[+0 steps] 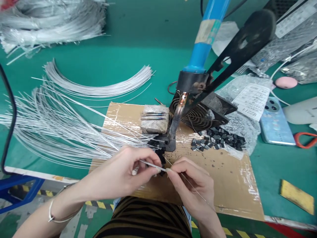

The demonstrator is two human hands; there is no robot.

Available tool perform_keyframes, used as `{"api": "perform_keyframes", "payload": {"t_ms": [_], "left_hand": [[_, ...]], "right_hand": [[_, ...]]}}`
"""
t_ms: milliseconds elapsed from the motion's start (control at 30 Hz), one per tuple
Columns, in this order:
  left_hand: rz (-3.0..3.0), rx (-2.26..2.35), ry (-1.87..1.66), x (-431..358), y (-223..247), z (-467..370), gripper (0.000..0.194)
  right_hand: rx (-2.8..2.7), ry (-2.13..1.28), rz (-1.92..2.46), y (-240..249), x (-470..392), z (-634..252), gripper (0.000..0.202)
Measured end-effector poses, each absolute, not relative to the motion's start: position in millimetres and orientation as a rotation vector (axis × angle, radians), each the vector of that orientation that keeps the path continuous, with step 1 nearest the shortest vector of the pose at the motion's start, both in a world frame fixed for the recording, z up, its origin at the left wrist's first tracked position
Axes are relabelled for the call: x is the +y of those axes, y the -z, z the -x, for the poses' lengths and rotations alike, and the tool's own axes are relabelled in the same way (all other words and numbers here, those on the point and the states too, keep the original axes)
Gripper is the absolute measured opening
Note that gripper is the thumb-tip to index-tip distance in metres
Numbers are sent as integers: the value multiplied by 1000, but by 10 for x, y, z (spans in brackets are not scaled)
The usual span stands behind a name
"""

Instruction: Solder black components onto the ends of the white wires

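Blue-handled iron (201, 49) rises beyond the fingers (148, 154), left hand (128, 172) and right hand (195, 183) both pinched closed on white wire (161, 168) between them, seemingly lining it up, which calls for steadiness

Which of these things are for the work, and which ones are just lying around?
Probably for the work:
thin strands in the left hand and right hand
loose pale strands
small black pieces
blue-handled tool

Probably just lying around:
phone
pink oval thing
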State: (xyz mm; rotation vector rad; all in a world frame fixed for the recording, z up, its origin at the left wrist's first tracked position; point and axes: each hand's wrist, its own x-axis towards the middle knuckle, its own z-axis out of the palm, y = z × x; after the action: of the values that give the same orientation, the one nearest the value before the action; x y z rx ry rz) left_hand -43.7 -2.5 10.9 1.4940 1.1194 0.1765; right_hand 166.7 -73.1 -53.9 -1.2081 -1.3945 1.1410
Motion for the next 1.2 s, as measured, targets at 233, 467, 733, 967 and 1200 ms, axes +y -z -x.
{"api": "perform_keyframes", "payload": {"t_ms": [233,467,733,967,1200], "left_hand": [[-1398,1173,-281,-59,-31,215,26],[-1229,1228,-444,-52,-20,183,20],[-1199,1255,-479,-3,20,181,18],[-1215,1282,-506,-21,29,182,19],[-1253,1323,-530,-78,8,151,19]], "right_hand": [[-1290,-1072,1269,546,-741,-1591,23],[-770,-1240,1214,645,-709,-1620,37],[-683,-1321,1195,625,-741,-1543,34],[-661,-1396,1145,552,-735,-1370,13],[-556,-1485,1072,620,-714,-1370,10]]}}
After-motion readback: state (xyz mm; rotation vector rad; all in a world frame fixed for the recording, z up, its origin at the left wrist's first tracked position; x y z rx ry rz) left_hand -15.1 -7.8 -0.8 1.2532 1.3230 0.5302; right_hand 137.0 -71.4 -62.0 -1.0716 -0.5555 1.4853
